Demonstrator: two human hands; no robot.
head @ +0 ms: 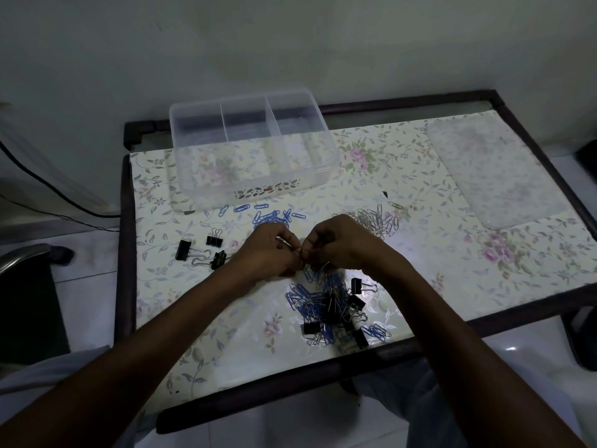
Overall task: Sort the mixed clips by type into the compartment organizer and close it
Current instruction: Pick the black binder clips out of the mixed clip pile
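Observation:
My left hand and my right hand meet over the table's middle, fingertips pinching small wire paper clips between them. Just below lies a mixed heap of blue paper clips, silver paper clips and black binder clips. Sorted groups lie apart: blue paper clips beyond my left hand, silver paper clips beyond my right hand, three black binder clips to the left. The clear organizer with three compartments stands open and bare at the back.
The organizer's translucent lid lies flat at the back right of the flowered tabletop. A dark wooden frame rims the table. A chair arm and a black cable are at the left.

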